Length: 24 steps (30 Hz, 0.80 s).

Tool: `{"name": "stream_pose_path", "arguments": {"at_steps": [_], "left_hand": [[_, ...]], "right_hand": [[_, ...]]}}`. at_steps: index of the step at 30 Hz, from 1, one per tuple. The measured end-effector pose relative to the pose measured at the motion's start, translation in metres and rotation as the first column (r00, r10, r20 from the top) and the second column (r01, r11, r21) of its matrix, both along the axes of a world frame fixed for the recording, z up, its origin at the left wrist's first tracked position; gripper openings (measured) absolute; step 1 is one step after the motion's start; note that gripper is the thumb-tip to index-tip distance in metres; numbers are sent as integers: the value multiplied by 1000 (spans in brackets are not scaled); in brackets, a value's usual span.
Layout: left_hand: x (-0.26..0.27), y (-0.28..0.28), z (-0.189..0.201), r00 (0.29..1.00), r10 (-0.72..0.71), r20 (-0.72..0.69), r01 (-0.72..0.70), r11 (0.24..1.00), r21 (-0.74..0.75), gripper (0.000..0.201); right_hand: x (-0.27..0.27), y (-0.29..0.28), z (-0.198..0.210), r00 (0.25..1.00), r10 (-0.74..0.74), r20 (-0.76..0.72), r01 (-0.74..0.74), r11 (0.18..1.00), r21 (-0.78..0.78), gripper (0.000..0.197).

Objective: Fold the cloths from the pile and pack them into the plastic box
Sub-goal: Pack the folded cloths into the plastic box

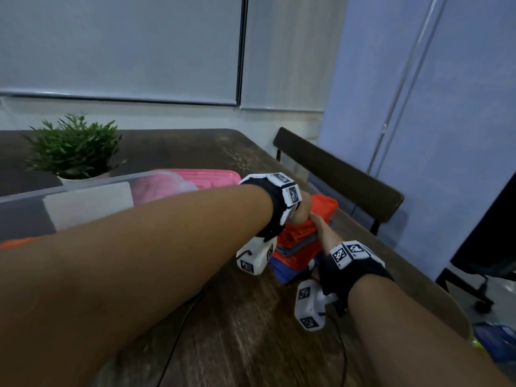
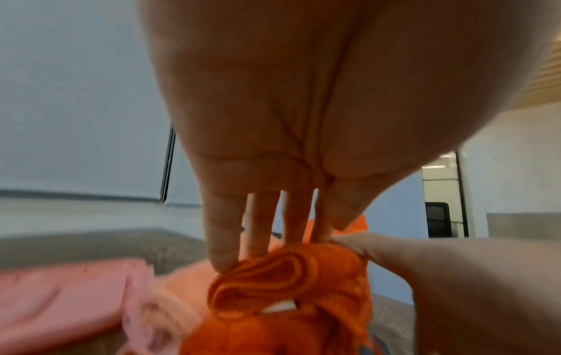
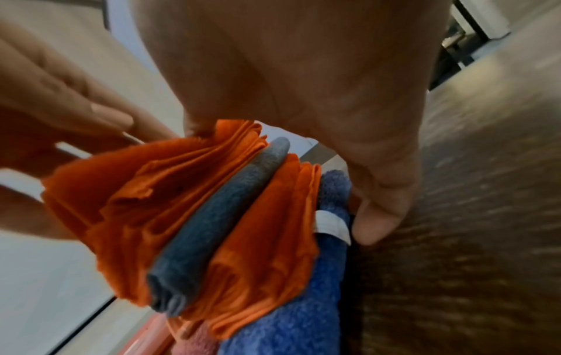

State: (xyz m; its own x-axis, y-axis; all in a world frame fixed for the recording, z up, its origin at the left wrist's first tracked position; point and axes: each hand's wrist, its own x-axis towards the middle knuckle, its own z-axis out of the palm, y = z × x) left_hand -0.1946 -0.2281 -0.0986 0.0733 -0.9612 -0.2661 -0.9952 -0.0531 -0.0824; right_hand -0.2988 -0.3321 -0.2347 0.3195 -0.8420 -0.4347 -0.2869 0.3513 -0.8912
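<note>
A pile of folded cloths, orange over grey over blue, lies on the dark wooden table near its right edge. My left hand is on top of it; its fingers and thumb pinch the top orange cloth, whose layers fan upward. My right hand holds the pile's near side, with its thumb against the blue cloth at the bottom and its fingers hidden behind the orange layers. The grey cloth sits between orange ones. The clear plastic box stands to the left.
A pink lid lies behind the box, with a small potted plant further back left. A dark chair stands against the table's right edge. A thin cable runs across the near table.
</note>
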Motion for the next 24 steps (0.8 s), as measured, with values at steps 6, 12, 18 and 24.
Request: {"name": "stream_pose_path", "arguments": {"at_steps": [6,12,18,24], "left_hand": [[4,1,-20,935,176,-309,-188,982,-10,31],[11,8,-15,866,136,-482,-167,986,-22,35],[15,17,-15,698,207,-686,-240,970,49,39],[5,26,-17,256,313,-915,-363,908,209,20]], "right_hand": [[10,64,60,981,-69,181,46,991,126,47],[4,63,63,990,-67,123,56,995,85,22],[2,61,66,986,-56,156,42,995,90,37],[-19,67,59,984,-145,103,135,987,92,34]]}}
